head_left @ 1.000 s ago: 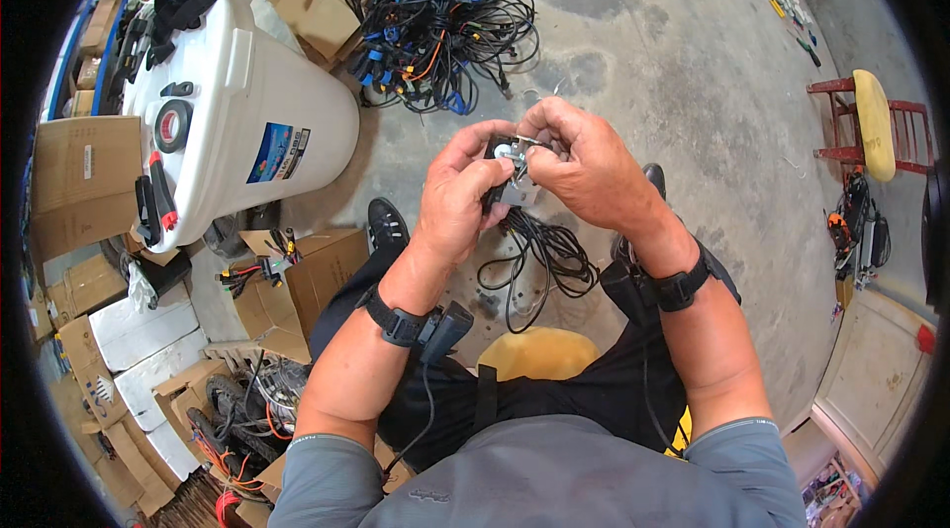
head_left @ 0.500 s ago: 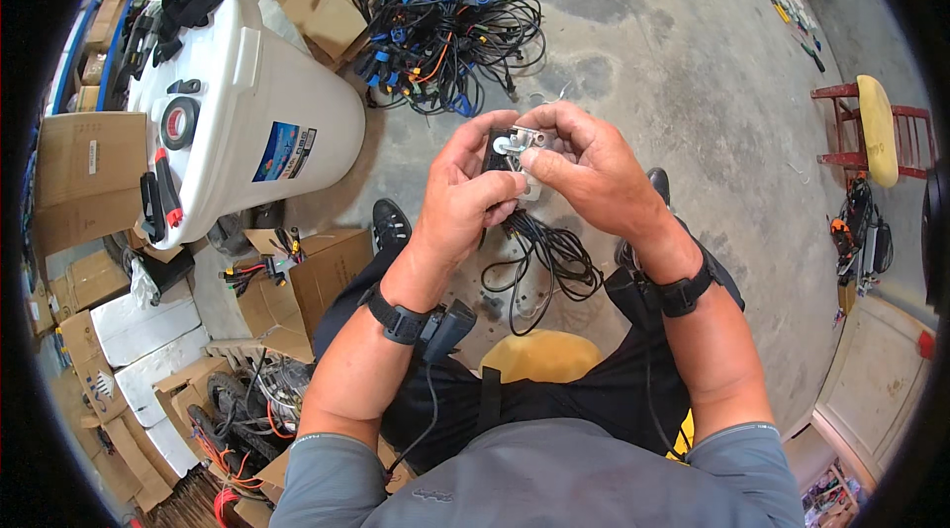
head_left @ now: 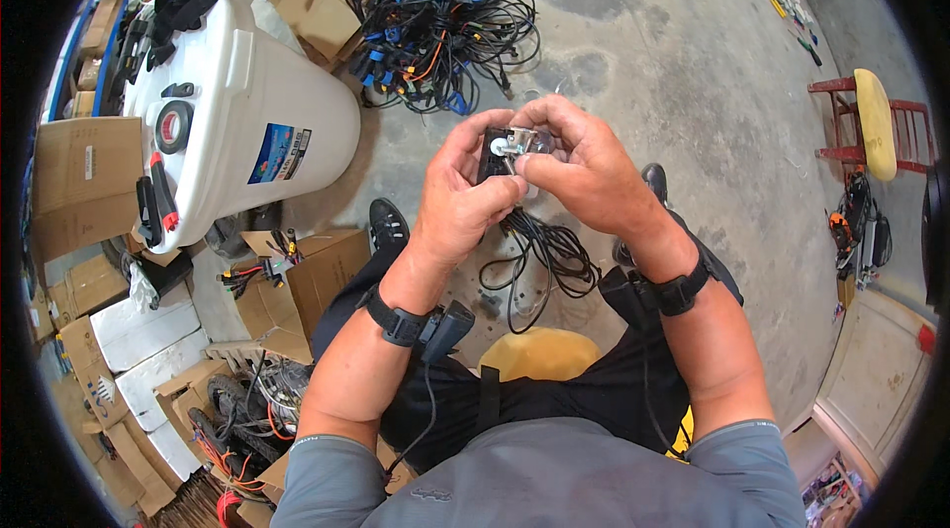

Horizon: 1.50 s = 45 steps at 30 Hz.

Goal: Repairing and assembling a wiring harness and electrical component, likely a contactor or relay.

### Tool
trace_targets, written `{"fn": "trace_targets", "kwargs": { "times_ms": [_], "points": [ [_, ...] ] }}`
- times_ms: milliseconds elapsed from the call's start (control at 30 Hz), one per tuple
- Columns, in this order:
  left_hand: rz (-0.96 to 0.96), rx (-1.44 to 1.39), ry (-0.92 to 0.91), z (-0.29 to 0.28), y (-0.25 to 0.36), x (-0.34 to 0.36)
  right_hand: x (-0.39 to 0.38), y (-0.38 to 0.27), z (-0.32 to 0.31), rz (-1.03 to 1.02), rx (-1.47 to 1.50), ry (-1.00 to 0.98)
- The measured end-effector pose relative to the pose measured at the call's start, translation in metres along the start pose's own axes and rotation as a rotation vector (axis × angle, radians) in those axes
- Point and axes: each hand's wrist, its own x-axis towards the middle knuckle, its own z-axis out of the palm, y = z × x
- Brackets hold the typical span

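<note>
Both the left hand [head_left: 463, 193] and right hand [head_left: 584, 170] pinch a small black connector [head_left: 500, 152], its black cable [head_left: 539, 256] dangling below.

The small black device [head_left: 492, 154] is mostly covered by both hands; the red stool [head_left: 871, 122] blurs at the rim.

Noted at centre: black connector block [head_left: 492, 154] with silver-white fitting [head_left: 515, 142], black cable coil [head_left: 539, 256] hanging below. Far left: white drum [head_left: 247, 122] bearing blue label; far centre: black cable pile [head_left: 435, 23] flecked blue, yellow, orange. Right: red stool [head_left: 871, 122], yellow seat; grey concrete floor [head_left: 643, 43], darker mottled patches.
</note>
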Motion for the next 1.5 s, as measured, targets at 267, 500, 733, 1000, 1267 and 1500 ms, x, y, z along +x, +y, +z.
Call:
{"fn": "trace_targets", "kwargs": {
  "times_ms": [267,500,733,1000,1267,1500],
  "points": [
    [0.014,0.002,-0.011,-0.001,-0.002,0.001,0.001,-0.001,0.002,-0.050,-0.054,0.034],
    [0.034,0.015,-0.011,0.000,-0.002,0.001,0.001,0.000,-0.001,-0.004,-0.061,-0.002],
    [0.001,-0.151,-0.011,-0.001,0.000,0.001,-0.001,0.002,0.002,0.018,0.096,0.020],
    [-0.035,-0.109,0.016,-0.004,0.000,0.002,0.001,0.002,0.000,0.016,0.105,-0.001],
    [-0.031,-0.148,0.057,-0.001,-0.006,0.005,0.000,0.003,-0.006,0.023,0.053,-0.022],
    [0.001,-0.078,0.032,-0.009,-0.016,0.005,-0.004,0.002,-0.003,0.141,0.156,-0.038]
  ]
}}
